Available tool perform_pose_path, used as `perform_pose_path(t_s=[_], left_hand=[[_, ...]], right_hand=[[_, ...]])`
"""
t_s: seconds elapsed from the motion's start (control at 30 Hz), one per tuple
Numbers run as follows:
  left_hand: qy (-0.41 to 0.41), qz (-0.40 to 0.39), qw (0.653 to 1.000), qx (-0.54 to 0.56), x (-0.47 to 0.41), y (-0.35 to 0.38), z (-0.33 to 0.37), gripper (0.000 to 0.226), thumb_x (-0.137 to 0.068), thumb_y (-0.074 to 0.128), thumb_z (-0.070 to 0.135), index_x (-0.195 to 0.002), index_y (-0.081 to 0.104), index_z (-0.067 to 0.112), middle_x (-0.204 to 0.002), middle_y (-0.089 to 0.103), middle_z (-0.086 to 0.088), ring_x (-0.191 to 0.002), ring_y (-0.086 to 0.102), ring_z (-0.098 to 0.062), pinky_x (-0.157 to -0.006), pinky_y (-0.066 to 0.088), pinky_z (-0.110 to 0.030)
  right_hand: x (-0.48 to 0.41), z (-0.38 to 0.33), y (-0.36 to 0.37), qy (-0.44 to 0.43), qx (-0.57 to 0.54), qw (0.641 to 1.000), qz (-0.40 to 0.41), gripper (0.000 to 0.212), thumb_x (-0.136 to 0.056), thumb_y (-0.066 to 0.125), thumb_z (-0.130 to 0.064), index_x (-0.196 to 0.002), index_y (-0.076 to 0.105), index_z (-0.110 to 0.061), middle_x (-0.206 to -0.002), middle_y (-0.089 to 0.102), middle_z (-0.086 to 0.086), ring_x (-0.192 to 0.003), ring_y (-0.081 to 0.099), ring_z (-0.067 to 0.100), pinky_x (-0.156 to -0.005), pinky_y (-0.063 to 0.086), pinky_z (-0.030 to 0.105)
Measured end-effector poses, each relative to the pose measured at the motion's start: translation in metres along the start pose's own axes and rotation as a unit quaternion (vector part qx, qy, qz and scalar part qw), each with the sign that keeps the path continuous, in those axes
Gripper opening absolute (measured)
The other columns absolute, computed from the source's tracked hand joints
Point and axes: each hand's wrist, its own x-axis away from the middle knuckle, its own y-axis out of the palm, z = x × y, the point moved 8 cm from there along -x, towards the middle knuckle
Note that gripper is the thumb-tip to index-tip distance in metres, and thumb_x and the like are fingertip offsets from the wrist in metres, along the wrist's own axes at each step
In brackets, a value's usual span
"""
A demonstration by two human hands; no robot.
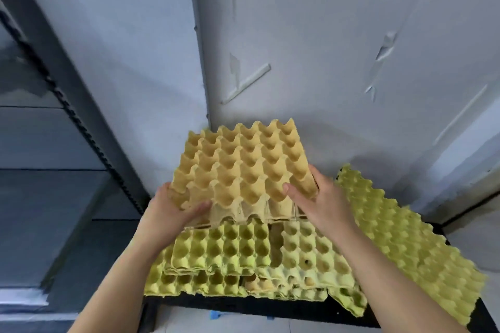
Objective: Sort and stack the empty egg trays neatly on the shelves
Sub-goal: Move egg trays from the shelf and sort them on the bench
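A tan-yellow egg tray (240, 165) is held up above a pile, tilted toward the wall. My left hand (173, 213) grips its near left corner, thumb on top. My right hand (316, 203) grips its near right edge, thumb pressed into a cup. More trays of the same tan colour seem nested under it. Below lies a messy pile of green-yellow egg trays (243, 259), some torn. Another stack of green-yellow trays (400, 235) lies upside down, leaning at the right.
The trays rest on a black surface (243, 305). A white wall (324, 48) with peeling tape stands right behind. A dark metal shelf post (75, 105) and grey shelf boards (40, 211) are at the left. Pale floor shows at the bottom.
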Motion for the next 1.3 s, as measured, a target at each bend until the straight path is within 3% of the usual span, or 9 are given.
perform_pose_path(t_s=[0.1, 0.2, 0.33, 0.43, 0.63, 0.8, 1.0, 1.07, 1.3], left_hand=[[0.041, 0.063, 0.997, -0.009, 0.043, -0.048, 0.016, 0.04, -0.065, 0.083, 0.046, -0.088, 0.05, 0.04, -0.085, 0.069, 0.019, -0.083, 0.061, -0.002, -0.067, 0.046, -0.027], [0.055, 0.152, 0.987, -0.009, 0.09, -0.101, 0.023, 0.051, -0.063, 0.085, 0.047, -0.093, 0.044, 0.041, -0.096, 0.062, 0.019, -0.087, 0.059, -0.001, -0.067, 0.044, -0.027], [0.049, 0.262, 0.964, 0.002, 0.151, -0.169, 0.024, 0.092, -0.054, 0.085, 0.054, -0.13, 0.04, 0.028, -0.105, 0.058, 0.018, -0.095, 0.059, -0.01, -0.076, 0.046, -0.031], [0.059, 0.332, 0.941, 0.013, 0.196, -0.218, 0.026, 0.107, -0.046, 0.083, 0.062, -0.135, 0.036, 0.026, -0.114, 0.058, 0.012, -0.099, 0.06, -0.012, -0.084, 0.05, -0.036], [0.073, 0.433, 0.897, 0.053, 0.269, -0.315, 0.007, 0.106, -0.044, 0.084, 0.058, -0.132, 0.037, 0.023, -0.116, 0.058, 0.009, -0.104, 0.059, -0.013, -0.084, 0.044, -0.03], [0.064, 0.47, 0.877, 0.079, 0.302, -0.4, -0.04, 0.098, -0.048, 0.086, 0.055, -0.129, 0.04, 0.023, -0.109, 0.06, 0.01, -0.101, 0.059, -0.012, -0.079, 0.04, -0.026], [0.049, 0.471, 0.875, 0.1, 0.318, -0.517, -0.104, 0.109, -0.037, 0.088, 0.061, -0.128, 0.041, 0.023, -0.109, 0.066, 0.007, -0.099, 0.064, -0.013, -0.091, 0.05, -0.035], [0.042, 0.466, 0.879, 0.091, 0.316, -0.555, -0.121, 0.114, -0.032, 0.088, 0.065, -0.128, 0.042, 0.024, -0.112, 0.066, 0.005, -0.1, 0.065, -0.015, -0.094, 0.05, -0.038], [0.038, 0.473, 0.878, 0.068, 0.275, -0.668, -0.171, 0.111, -0.044, 0.086, 0.065, -0.137, 0.042, 0.023, -0.124, 0.057, 0.002, -0.108, 0.058, -0.017, -0.093, 0.045, -0.032]], right_hand=[[0.01, -0.049, -0.011, -0.082, -0.04, 0.996, -0.01, 0.104, -0.07, 0.045, -0.083, -0.148, 0.031, -0.015, -0.147, 0.042, 0.001, -0.133, 0.041, 0.017, -0.11, 0.036, 0.041], [0.024, -0.095, -0.019, -0.143, -0.069, 0.987, -0.009, 0.106, -0.068, 0.041, -0.087, -0.146, 0.035, -0.015, -0.144, 0.047, 0.004, -0.126, 0.048, 0.018, -0.108, 0.038, 0.04], [0.045, -0.159, -0.019, -0.215, -0.131, 0.967, -0.031, 0.091, -0.068, 0.046, -0.087, -0.137, 0.045, -0.027, -0.123, 0.064, -0.003, -0.09, 0.061, 0.021, -0.092, 0.051, 0.044], [0.066, -0.215, -0.02, -0.258, -0.169, 0.95, -0.047, 0.096, -0.064, 0.05, -0.088, -0.139, 0.042, -0.027, -0.117, 0.064, -0.003, -0.091, 0.058, 0.018, -0.094, 0.05, 0.044], [0.11, -0.333, -0.005, -0.344, -0.206, 0.913, -0.077, 0.094, -0.063, 0.052, -0.088, -0.134, 0.046, -0.027, -0.124, 0.063, -0.006, -0.112, 0.059, 0.017, -0.095, 0.049, 0.043], [0.154, -0.432, 0.034, -0.384, -0.238, 0.886, -0.104, 0.03, -0.078, 0.066, -0.056, -0.097, 0.06, -0.034, -0.088, 0.068, -0.02, -0.08, 0.062, -0.002, -0.066, 0.044, 0.019], [0.199, -0.54, 0.103, -0.408, -0.232, 0.876, -0.11, 0.029, -0.08, 0.065, -0.056, -0.093, 0.06, -0.03, -0.085, 0.068, -0.015, -0.076, 0.061, -0.001, -0.063, 0.043, 0.015], [0.21, -0.572, 0.125, -0.408, -0.231, 0.876, -0.113, 0.032, -0.079, 0.064, -0.058, -0.093, 0.06, -0.029, -0.087, 0.068, -0.014, -0.079, 0.063, 0.003, -0.067, 0.048, 0.022], [0.211, -0.671, 0.206, -0.388, -0.205, 0.891, -0.118, 0.043, -0.077, 0.059, -0.066, -0.095, 0.06, -0.027, -0.087, 0.067, -0.012, -0.081, 0.062, 0.009, -0.068, 0.048, 0.028]])
